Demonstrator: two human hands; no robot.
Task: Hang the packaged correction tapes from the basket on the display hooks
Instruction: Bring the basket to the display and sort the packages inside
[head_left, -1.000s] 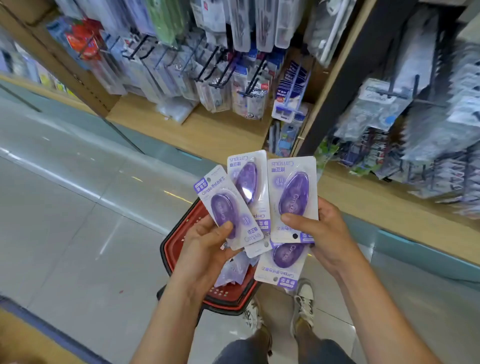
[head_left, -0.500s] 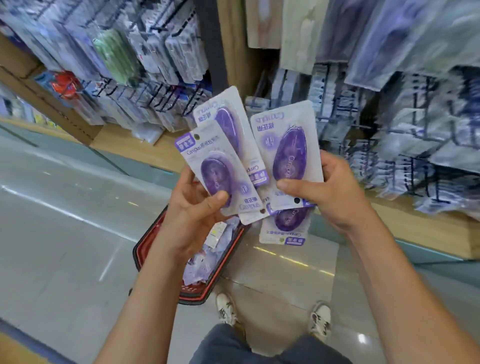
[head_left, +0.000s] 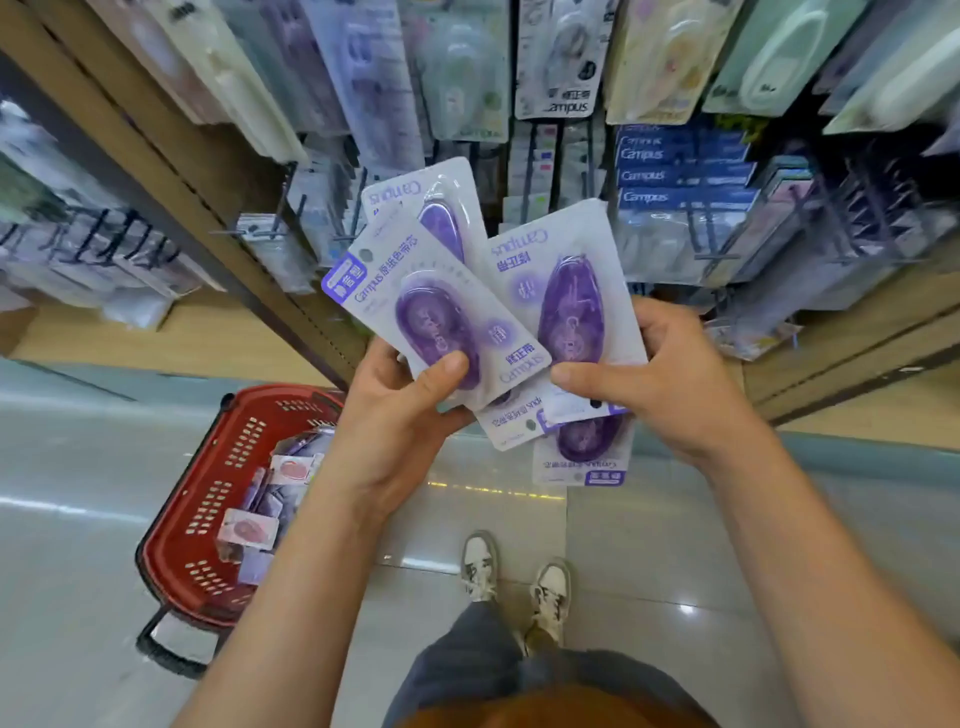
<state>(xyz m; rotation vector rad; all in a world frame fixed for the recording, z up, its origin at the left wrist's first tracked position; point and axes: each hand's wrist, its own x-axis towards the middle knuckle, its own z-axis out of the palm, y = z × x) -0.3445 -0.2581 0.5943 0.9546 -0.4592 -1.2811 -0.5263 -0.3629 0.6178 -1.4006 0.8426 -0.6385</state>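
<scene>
Left hand (head_left: 400, 415) grips two purple correction tape packs (head_left: 434, 317), fanned, thumb pressed on the front one. Right hand (head_left: 670, 384) pinches another purple pack (head_left: 569, 306) under its thumb, and a fourth pack (head_left: 587, 457) pokes out below it. All four are held in front of the display, not on any hook. Red basket (head_left: 208, 499) sits on the floor to the person's left, beside the shoes (head_left: 519, 577). Inside it is a loose pile of packs (head_left: 270, 499), some purple, some pink; count unclear. Black display hooks (head_left: 104, 244) at left and hanging packaged stock (head_left: 561, 57) above.
</scene>
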